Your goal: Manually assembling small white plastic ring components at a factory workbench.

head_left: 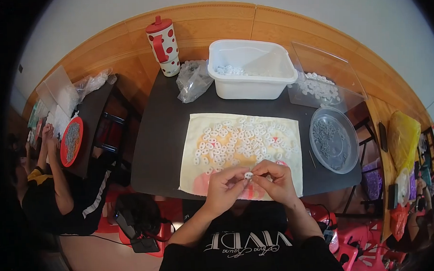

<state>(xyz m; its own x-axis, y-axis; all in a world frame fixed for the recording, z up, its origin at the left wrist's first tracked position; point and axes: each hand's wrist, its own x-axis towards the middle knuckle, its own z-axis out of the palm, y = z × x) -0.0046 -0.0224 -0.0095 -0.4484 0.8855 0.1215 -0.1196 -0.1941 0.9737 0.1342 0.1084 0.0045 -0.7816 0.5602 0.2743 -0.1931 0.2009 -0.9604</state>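
Between my two hands, above the near edge of a cream cloth (190, 131), is a small white plastic piece with two dark holes (248, 175). My left hand (223, 189) is closed, pinching the piece between thumb and fingertips. My right hand (276, 182) is closed too, its fingertips pressed together at the piece's right side; whatever they pinch there is too small to make out. Many similar white two-hole pieces (222, 145) lie spread over the cloth beyond my hands. To the right, a clear round dish (349, 152) holds many small grey parts (326, 134).
At the back stand a white tub (253, 89) with white pieces inside, a clear plastic bag (193, 81), a spotted tumbler (163, 46) and a tilted clear box (316, 101) of white pieces. Leftward, another person (58, 189) works by a red tray (72, 142).
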